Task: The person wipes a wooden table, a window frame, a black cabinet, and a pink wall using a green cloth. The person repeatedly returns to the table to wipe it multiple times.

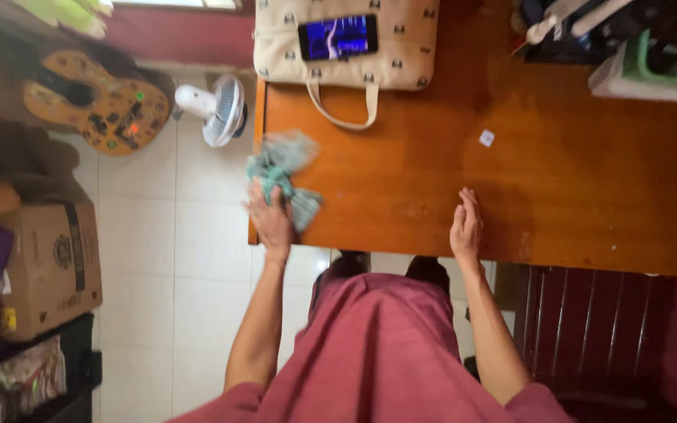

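We keep the left hand (pixel 270 219) clamped on the cloth (pixel 284 176) at 9 o'clock, pressing evenly on the table (pixel 401 180); right hand (pixel 466 227) flat, fingers apart.

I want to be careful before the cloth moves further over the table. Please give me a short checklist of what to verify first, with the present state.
1. Left hand grips the green cloth: ok.
2. Cloth lies on the wooden table, at its left edge: ok.
3. Right hand rests flat on the table, holding nothing: ok.
4. Path clear: not ok, a small white scrap lies ahead.
5. Beige bag with phone on it stands apart from the cloth: ok.
6. Table dry: cannot tell.
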